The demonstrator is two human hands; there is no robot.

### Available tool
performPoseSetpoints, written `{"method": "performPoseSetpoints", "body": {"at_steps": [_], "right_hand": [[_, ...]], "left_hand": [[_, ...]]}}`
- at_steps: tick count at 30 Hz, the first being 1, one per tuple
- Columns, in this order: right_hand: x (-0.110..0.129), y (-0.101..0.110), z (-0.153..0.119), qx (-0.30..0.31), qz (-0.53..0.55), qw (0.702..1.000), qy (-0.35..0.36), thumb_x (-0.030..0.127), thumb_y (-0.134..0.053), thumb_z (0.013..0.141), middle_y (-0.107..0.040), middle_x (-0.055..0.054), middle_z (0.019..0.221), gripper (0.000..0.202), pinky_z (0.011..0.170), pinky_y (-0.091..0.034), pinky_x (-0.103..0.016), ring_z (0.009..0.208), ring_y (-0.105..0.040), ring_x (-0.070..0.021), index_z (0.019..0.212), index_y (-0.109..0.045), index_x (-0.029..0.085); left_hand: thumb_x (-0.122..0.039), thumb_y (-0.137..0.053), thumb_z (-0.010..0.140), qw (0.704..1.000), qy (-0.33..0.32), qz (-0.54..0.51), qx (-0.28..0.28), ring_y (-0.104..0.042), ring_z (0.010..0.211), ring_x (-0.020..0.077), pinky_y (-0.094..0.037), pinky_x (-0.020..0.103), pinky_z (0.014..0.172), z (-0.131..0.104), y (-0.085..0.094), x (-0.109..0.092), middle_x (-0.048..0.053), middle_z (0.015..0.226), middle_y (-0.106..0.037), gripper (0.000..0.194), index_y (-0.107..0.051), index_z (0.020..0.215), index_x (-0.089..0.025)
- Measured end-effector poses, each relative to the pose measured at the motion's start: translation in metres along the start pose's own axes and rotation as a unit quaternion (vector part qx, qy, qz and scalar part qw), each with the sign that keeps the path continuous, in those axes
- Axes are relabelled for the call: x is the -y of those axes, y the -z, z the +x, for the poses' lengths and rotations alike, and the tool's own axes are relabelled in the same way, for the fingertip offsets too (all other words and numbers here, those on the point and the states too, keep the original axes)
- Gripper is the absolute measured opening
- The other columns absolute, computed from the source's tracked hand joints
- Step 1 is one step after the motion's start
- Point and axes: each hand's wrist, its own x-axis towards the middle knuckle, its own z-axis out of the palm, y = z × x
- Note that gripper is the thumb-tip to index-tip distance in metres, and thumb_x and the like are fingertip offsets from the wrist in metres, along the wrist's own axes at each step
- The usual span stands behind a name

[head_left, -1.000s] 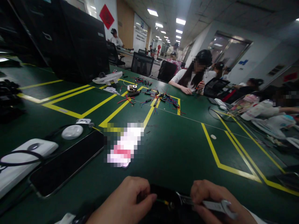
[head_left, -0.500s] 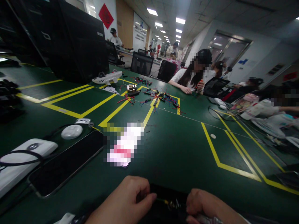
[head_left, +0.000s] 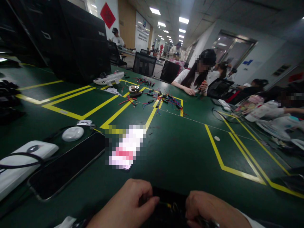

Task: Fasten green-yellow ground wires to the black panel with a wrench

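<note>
At the bottom of the view, my left hand (head_left: 133, 202) is closed in a pinch near the table's front edge; a thin wire seems to run from its fingertips. To its right, my right hand (head_left: 206, 205) is closed with curled fingers, on a dark metallic object too hidden to name. Between the hands is a dark area with a small yellow and metallic piece (head_left: 171, 206), blurred. Beyond them on the green table (head_left: 175, 152) lies a phone with a lit, blurred screen (head_left: 128, 145).
On the left lie a dark phone (head_left: 68, 164), a white power bank (head_left: 26, 161) with a black cable, and a white round case (head_left: 72, 134). Bundles of wires (head_left: 163, 100) lie farther back. A large black case (head_left: 78, 41) stands back left. Another person (head_left: 194, 76) sits across.
My right hand has shifted slightly left, toward my left hand, and covers more of the metallic piece. My left hand has hardly moved.
</note>
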Motion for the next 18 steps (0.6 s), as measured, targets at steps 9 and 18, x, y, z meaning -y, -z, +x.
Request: {"method": "performPoseSetpoints", "body": {"at_steps": [9, 18], "right_hand": [[-0.005, 0.020, 0.014, 0.064, 0.002, 0.994, 0.091, 0.014, -0.051, 0.081, -0.068, -0.004, 0.079, 0.012, 0.053, -0.047, -0.022, 0.066, -0.063, -0.0162, 0.082, -0.059, 0.022], [-0.001, 0.021, -0.004, -0.006, 0.056, 0.997, -0.046, 0.029, -0.053, 0.091, -0.064, -0.003, 0.079, 0.012, 0.059, -0.047, -0.026, 0.068, -0.059, -0.0182, 0.081, -0.056, 0.024]], "left_hand": [[-0.036, -0.057, 0.091, 1.000, 0.005, -0.001, -0.003, -0.052, 0.066, 0.0135, -0.033, 0.022, 0.057, -0.001, 0.000, 0.001, -0.003, 0.071, -0.060, 0.028, -0.060, 0.070, -0.018], [-0.036, -0.056, 0.091, 1.000, 0.004, -0.003, 0.004, -0.054, 0.067, 0.0136, -0.034, 0.022, 0.057, -0.003, 0.000, -0.001, -0.002, 0.072, -0.061, 0.029, -0.059, 0.069, -0.018]]}}
